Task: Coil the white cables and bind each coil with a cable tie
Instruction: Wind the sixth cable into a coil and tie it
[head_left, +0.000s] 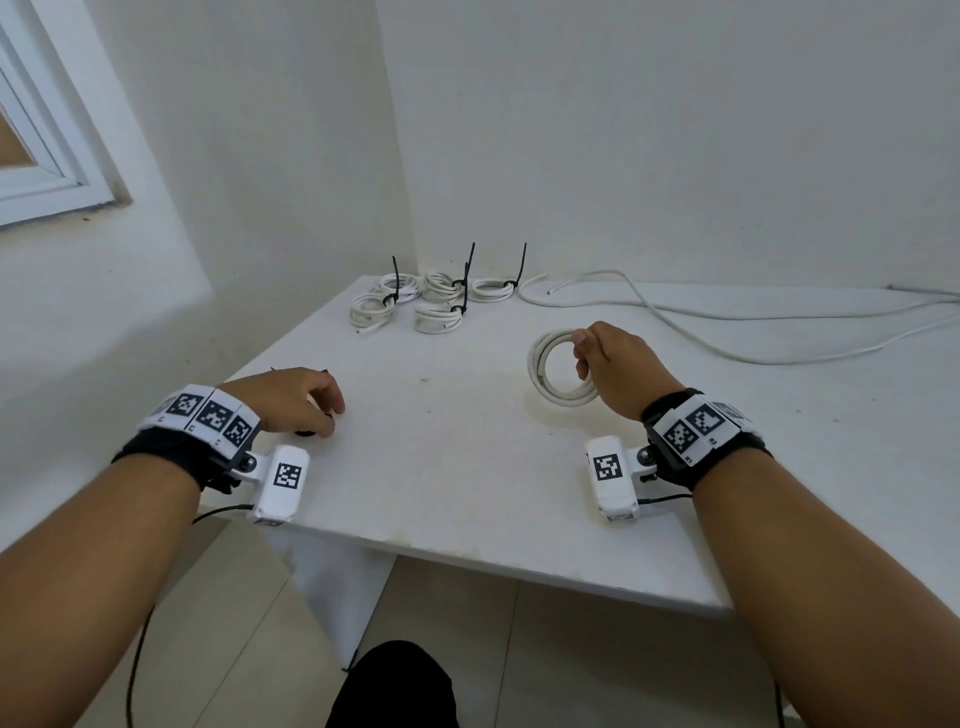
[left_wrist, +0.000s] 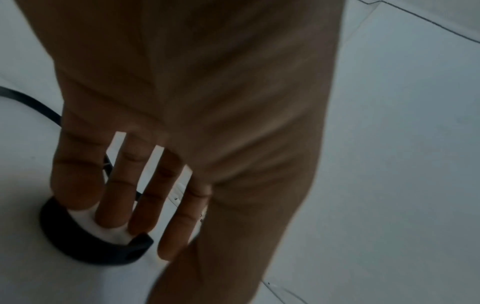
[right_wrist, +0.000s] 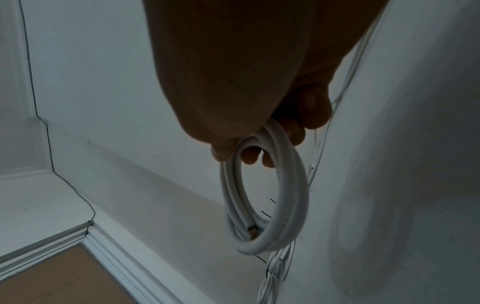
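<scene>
My right hand (head_left: 597, 358) grips a coil of white cable (head_left: 545, 384) and holds it upright above the white table (head_left: 457, 457); no tie is on it. In the right wrist view the thumb and fingers of the right hand (right_wrist: 228, 133) curl round the top of the coil (right_wrist: 293, 195). My left hand (head_left: 324, 413) is down at the table's left edge. Its fingers (left_wrist: 114, 195) lie fairly straight, with the tips touching a curved black cable tie (left_wrist: 78, 236). Only a small part of that tie (head_left: 304, 432) peeks out under the hand in the head view.
Several tied coils (head_left: 439, 317) with upright black tie tails lie at the back of the table near the wall corner. Loose white cables (head_left: 675, 317) trail across the back right. The table's front edge (head_left: 519, 566) is close to me.
</scene>
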